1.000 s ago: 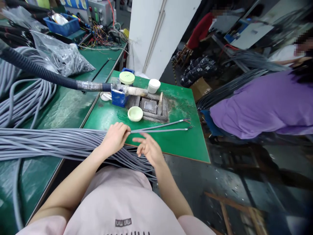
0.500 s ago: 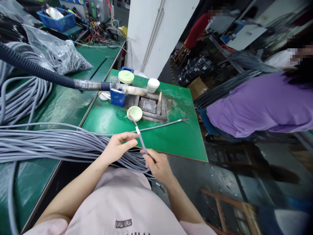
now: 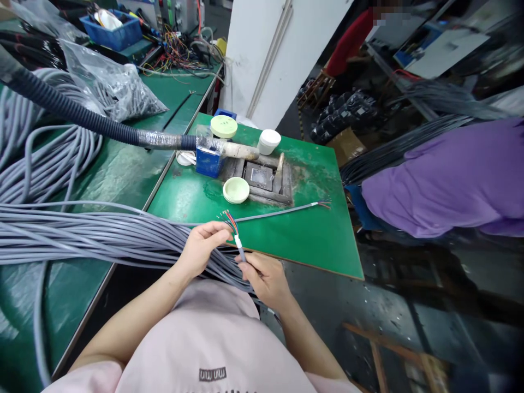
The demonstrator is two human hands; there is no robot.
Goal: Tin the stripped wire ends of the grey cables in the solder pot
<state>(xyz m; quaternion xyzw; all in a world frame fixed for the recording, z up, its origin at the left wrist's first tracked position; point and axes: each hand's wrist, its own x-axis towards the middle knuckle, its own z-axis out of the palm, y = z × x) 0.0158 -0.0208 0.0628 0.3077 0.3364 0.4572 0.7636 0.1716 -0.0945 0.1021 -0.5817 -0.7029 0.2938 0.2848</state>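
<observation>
My right hand (image 3: 264, 277) pinches a grey cable (image 3: 240, 250) just below its stripped end, where coloured wires (image 3: 228, 219) fan out upward. My left hand (image 3: 203, 246) is closed on the same cable end, its fingertips at the white band under the coloured wires. Both hands hover over a thick bundle of grey cables (image 3: 102, 237) that runs from the left across my lap. Another grey cable (image 3: 282, 210) lies on the green table (image 3: 311, 234), stripped tip to the right.
A solder pot (image 3: 262, 177) sits in the table, with a pale green lid (image 3: 236, 190), a white cup (image 3: 269, 141) and a blue box (image 3: 208, 161) around it. A black corrugated hose (image 3: 77, 114) reaches in from the left. A person in purple (image 3: 442, 174) bends at right.
My right hand has taken hold of a cable end and raised it. My left hand shifted its fingers from the cable lying on the table to the raised end's wires.
</observation>
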